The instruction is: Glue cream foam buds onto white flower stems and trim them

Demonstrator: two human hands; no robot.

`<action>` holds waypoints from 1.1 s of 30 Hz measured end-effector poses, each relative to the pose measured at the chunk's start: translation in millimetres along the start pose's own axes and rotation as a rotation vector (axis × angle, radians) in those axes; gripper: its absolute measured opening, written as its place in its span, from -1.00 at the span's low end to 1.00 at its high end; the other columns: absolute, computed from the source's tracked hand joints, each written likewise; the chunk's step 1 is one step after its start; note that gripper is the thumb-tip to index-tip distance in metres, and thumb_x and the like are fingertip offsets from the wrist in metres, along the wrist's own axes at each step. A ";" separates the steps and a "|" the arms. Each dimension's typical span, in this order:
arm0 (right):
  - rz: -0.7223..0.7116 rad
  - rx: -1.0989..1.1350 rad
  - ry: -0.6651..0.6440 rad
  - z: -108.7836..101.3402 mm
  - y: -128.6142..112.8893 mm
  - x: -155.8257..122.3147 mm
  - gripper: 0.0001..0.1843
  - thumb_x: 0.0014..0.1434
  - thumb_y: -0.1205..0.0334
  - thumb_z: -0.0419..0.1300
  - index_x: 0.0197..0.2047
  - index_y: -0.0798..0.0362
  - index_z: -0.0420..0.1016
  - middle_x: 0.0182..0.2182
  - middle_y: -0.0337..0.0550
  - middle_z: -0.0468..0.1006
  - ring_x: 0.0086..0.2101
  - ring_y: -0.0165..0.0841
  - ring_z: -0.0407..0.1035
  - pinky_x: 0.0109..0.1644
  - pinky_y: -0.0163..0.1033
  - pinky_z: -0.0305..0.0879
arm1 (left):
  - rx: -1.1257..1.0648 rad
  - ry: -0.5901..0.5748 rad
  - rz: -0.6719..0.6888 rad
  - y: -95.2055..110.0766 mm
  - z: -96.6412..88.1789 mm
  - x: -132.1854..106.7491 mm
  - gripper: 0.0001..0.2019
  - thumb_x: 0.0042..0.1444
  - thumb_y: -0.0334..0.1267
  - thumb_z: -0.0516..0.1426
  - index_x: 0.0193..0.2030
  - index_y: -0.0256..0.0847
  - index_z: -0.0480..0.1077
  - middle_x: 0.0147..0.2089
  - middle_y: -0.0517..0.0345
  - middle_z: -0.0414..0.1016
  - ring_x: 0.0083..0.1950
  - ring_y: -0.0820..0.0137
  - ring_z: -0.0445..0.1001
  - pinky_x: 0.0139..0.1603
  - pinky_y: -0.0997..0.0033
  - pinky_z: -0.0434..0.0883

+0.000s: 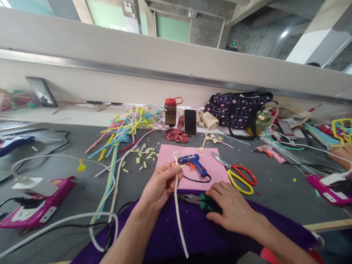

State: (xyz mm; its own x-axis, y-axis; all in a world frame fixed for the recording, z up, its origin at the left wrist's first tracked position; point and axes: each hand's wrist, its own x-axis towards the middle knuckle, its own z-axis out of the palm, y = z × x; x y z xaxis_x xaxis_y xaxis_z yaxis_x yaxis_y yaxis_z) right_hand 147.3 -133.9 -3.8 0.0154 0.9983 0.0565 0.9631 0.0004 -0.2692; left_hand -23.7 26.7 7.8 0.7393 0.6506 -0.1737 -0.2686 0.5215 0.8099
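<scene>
Between the thumb and fingers of my left hand (166, 179) is a white cord (178, 209), upright, with its tail hanging toward my lap. A small pale loop or knot tops the cord. My right hand (229, 205) is curled round the dark green handles of the pliers (205, 201), whose jaws point left toward the cord. Just beyond both hands, a blue glue gun (194, 164) with an orange trigger lies on a pink sheet (167, 154). Scissors (239, 178) with one red and one yellow handle rest across the sheet's right edge.
Left of the sheet lie scattered yellow-green bits (145, 154) and a heap of coloured cord flowers (129, 128). A bottle (170, 112), a phone (190, 123) and a patterned bag (236, 112) stand behind. Power strips (52, 198) and cables flank me. Another person's hand (341, 156) shows at right.
</scene>
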 end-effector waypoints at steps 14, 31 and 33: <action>0.327 0.414 0.085 20.1 39.1 114.0 -0.87 -0.11 0.20 0.17 -0.53 0.09 0.41 -0.67 -0.26 0.39 -0.58 -0.38 0.28 -0.50 -0.33 0.07 | -0.091 -0.009 0.036 1.4 -4.2 -2.5 -0.79 -0.07 -0.24 0.24 -0.52 -0.29 0.30 -0.60 0.28 0.36 -0.74 0.72 0.09 -0.75 0.69 -0.05; 0.104 1.522 0.366 -10.8 15.3 64.5 -0.76 0.10 0.21 0.15 -0.14 0.08 0.42 -0.46 -0.22 0.30 -0.51 -0.44 0.17 -0.46 -0.31 0.12 | -0.213 -0.134 0.090 -5.3 -3.2 -6.9 -0.81 -0.05 -0.28 0.20 -0.51 -0.30 0.27 -0.61 0.26 0.34 -0.75 0.71 0.08 -0.76 0.64 -0.12; 0.097 1.487 0.376 -10.7 13.5 62.5 -0.78 0.09 0.26 0.17 -0.15 0.05 0.40 -0.40 -0.20 0.35 -0.48 -0.42 0.23 -0.45 -0.32 0.15 | -0.203 -0.122 0.084 -6.1 -2.6 -6.3 -0.81 -0.06 -0.27 0.21 -0.51 -0.30 0.28 -0.61 0.26 0.34 -0.75 0.72 0.07 -0.77 0.64 -0.11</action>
State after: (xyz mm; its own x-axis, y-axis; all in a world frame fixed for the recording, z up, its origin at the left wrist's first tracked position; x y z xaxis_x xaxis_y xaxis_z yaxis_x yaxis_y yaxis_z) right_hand 164.1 -72.0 6.3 0.3452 0.9259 0.1532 -0.1728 0.2232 -0.9593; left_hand -28.3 20.8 2.5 0.7748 0.6314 -0.0320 -0.4416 0.5768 0.6873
